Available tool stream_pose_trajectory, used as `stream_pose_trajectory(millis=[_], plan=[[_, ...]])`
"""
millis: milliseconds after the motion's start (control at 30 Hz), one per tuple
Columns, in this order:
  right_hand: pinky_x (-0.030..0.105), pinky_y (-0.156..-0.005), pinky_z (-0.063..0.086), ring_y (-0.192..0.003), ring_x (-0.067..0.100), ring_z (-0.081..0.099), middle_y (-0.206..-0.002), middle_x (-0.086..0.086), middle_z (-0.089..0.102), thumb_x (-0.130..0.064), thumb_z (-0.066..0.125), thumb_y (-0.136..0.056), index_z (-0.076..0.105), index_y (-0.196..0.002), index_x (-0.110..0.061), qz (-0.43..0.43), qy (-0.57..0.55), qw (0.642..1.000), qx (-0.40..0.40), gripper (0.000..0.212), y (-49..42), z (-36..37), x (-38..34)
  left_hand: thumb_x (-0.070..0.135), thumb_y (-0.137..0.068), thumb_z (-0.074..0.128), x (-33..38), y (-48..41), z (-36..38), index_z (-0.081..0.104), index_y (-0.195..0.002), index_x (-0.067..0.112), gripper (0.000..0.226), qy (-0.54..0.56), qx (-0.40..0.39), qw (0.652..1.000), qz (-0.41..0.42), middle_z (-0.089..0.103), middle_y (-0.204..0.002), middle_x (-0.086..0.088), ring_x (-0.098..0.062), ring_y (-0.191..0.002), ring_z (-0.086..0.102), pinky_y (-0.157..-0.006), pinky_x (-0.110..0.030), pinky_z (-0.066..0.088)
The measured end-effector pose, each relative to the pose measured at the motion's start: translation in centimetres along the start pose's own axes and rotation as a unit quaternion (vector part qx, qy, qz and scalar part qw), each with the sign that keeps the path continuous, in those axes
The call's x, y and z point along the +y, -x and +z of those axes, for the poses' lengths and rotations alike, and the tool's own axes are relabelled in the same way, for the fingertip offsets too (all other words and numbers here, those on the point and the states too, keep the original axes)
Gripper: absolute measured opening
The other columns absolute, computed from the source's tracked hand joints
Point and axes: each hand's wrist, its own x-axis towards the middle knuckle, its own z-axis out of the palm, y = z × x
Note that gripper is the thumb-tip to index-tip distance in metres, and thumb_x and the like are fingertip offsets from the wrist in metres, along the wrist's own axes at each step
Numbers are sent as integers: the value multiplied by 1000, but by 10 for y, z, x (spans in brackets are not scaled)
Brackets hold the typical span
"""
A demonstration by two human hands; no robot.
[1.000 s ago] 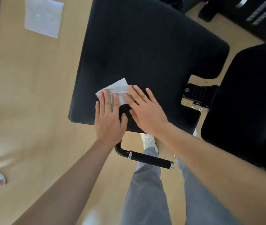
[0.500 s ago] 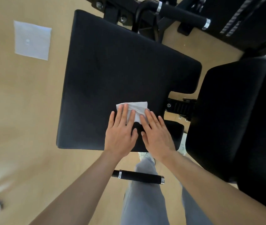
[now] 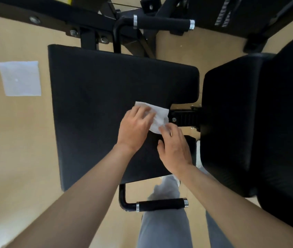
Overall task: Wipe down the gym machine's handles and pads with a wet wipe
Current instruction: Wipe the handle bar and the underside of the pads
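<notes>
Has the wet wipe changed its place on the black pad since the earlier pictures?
Yes. Judged against the pad, the wet wipe has slid to the right, and it now lies at the pad's right edge, beside the black adjuster.

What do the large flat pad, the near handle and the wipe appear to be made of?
Pad: matte black vinyl-like upholstery, probably padded; rounded edges, faint sheen. Handle: matte black foam or rubber sleeve between shiny metal rings. Wipe: thin white nonwoven sheet, likely; it crumples softly.

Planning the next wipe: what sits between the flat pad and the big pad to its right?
In the head view, a black ribbed bracket lies between the flat pad and the big pad.
</notes>
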Motion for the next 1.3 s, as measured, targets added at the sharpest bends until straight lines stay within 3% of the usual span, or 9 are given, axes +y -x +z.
stream_pose_trajectory(millis=[133,233,400,633,767,967,1067,1167,1300], plan=[[43,-114,43,-148,31,31,-159,14,31,-28,65,-94,48,-146,-15,-47,33,995,-78,57,17,11,9,0,-90,69,-12,-19,11,67,-130,8,41,12,-30,996,86,65,-135,-13,-31,-129,57,-106,-43,48],[45,-120,33,-152,32,24,-165,13,23,-32,63,-96,44,-151,-18,-55,56,993,-85,60,17,11,11,1,-94,67,-23,-54,12,62,-136,6,43,8,-46,991,127,56,-147,-18,-35,-142,48,-120,-47,36],[48,-123,30,-154,31,23,-167,12,24,-34,59,-99,39,-154,-14,-34,31,998,-36,62,-5,6,5,29,-107,38,-36,-104,6,36,-158,24,52,-55,-157,958,232,22,-167,-20,-37,-157,14,-129,-47,8],[46,-128,12,-157,33,6,-170,15,1,-56,56,-96,14,-162,-20,-18,54,997,-53,86,-44,-1,2,46,-108,33,-5,-193,16,31,-159,37,52,-83,-223,918,317,18,-169,-17,-40,-156,18,-127,-52,17],[47,-128,10,-157,36,7,-170,18,4,-58,61,-93,13,-162,-19,-28,94,994,-53,93,-43,3,5,44,-104,42,26,-237,14,37,-154,39,50,-40,-334,888,314,30,-163,-9,-35,-137,47,-103,-53,48],[48,-127,14,-157,36,8,-169,21,7,-54,66,-92,19,-162,-15,-25,92,994,-55,93,-43,2,1,44,-102,56,41,-267,20,46,-149,39,48,6,-442,850,286,40,-152,-1,-29,-137,42,-95,-35,32],[47,-127,12,-157,36,8,-169,22,6,-53,66,-92,19,-161,-14,-24,93,994,-54,92,-43,3,0,46,-101,58,24,-268,18,40,-151,43,53,52,-442,865,232,42,-154,3,-27,-141,39,-98,-37,29],[47,-127,11,-157,36,5,-168,22,2,-52,66,-93,16,-162,-14,-20,94,994,-60,93,-43,4,-1,55,-99,55,4,-266,10,32,-155,46,61,42,-417,894,157,46,-155,-1,-29,-141,43,-97,-41,36],[45,-127,4,-157,36,-2,-168,22,-4,-48,66,-94,12,-162,-14,-15,82,994,-73,93,-43,1,-5,66,-94,55,-25,-256,2,38,-153,44,65,32,-400,912,84,47,-156,1,-30,-143,43,-103,-48,41]])
